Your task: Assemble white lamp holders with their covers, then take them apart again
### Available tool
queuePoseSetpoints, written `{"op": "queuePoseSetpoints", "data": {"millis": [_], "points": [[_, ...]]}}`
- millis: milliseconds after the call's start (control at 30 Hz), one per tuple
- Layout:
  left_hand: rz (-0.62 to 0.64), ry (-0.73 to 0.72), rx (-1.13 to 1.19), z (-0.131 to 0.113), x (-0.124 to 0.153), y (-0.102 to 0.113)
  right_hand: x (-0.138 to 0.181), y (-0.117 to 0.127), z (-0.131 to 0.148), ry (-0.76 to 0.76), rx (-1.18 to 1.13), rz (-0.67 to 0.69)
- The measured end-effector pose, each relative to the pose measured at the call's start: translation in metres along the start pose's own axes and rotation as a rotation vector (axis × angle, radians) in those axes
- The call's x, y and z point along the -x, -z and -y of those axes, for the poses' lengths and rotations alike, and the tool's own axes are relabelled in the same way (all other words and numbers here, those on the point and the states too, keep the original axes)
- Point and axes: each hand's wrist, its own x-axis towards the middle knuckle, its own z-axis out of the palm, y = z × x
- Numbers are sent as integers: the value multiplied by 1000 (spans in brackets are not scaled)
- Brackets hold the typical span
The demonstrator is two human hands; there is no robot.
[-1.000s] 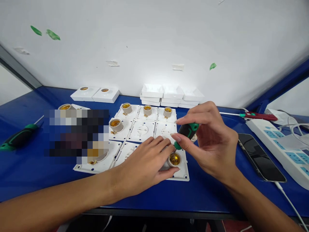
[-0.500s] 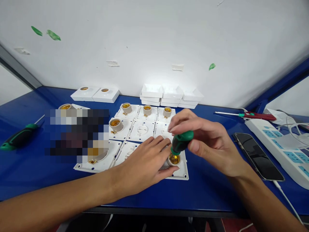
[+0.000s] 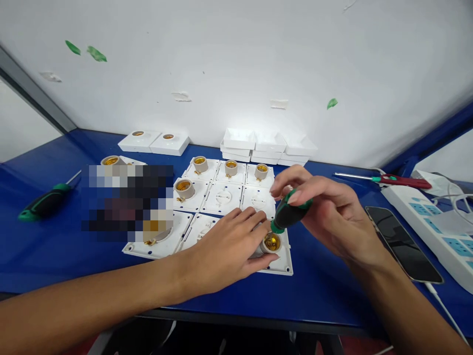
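Note:
My left hand [image 3: 231,246] lies over the front row of white plates, its thumb and fingers around a lamp socket [image 3: 272,242] with a brass-coloured inside. That socket sits on the front right white base plate [image 3: 284,264]. In my right hand [image 3: 334,214] is a screwdriver [image 3: 290,213] with a black and green handle, tilted over the socket. The screwdriver's tip is not clearly visible. Behind my hands, other plates carry sockets, such as the socket [image 3: 185,188] in the middle row. Beside it lies a bare plate [image 3: 222,198].
White covers [image 3: 269,142] are stacked by the wall, with finished-looking lamp holders [image 3: 170,143] to their left. Another screwdriver [image 3: 46,201] lies far left. A phone [image 3: 402,244], a power strip [image 3: 428,212] and a red-handled tool [image 3: 404,181] lie right. A pixelated patch hides part of the left side.
The screwdriver handle leans further right, and my right-hand fingers have shifted around it. My left hand stays at the socket. The whole view has moved slightly.

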Motion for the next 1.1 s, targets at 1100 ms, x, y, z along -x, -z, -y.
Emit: {"op": "queuePoseSetpoints", "data": {"millis": [1100], "points": [[-25, -9, -67, -2, 2, 0, -1, -4, -8, -116, -140, -182]]}}
